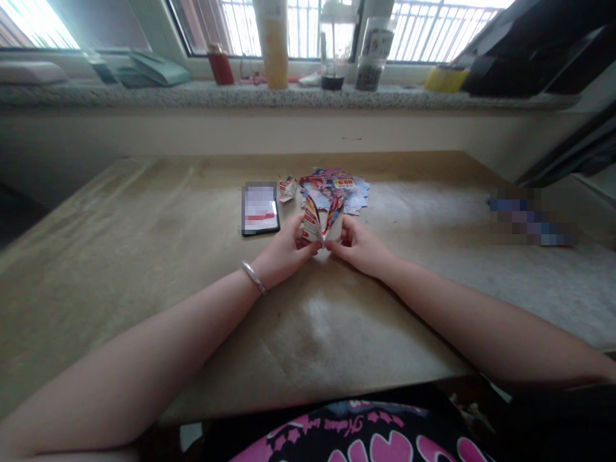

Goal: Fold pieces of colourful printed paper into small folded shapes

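Between my two hands is a folded piece of printed paper (pixel 312 221), red, white and blue, its flaps standing up in a V shape. My left hand (pixel 291 247), with a silver bangle (pixel 254 277) at the wrist, pinches its left side. On the other side my right hand (pixel 357 242) grips the right flap, thumb in front. Both thumbs nearly meet at the paper's lower middle. Just beyond lies a fanned stack of colourful printed flyers (pixel 332 186). A small folded paper piece (pixel 287 188) sits left of that stack.
A dark-edged phone or tablet (pixel 260 210) lies left of the flyers on the tabletop (pixel 202 218). A blurred bluish item (pixel 529 221) is far right. Along the granite windowsill (pixel 168 96) stand a red jar (pixel 221 67), a tall yellow container (pixel 275 51) and other containers.
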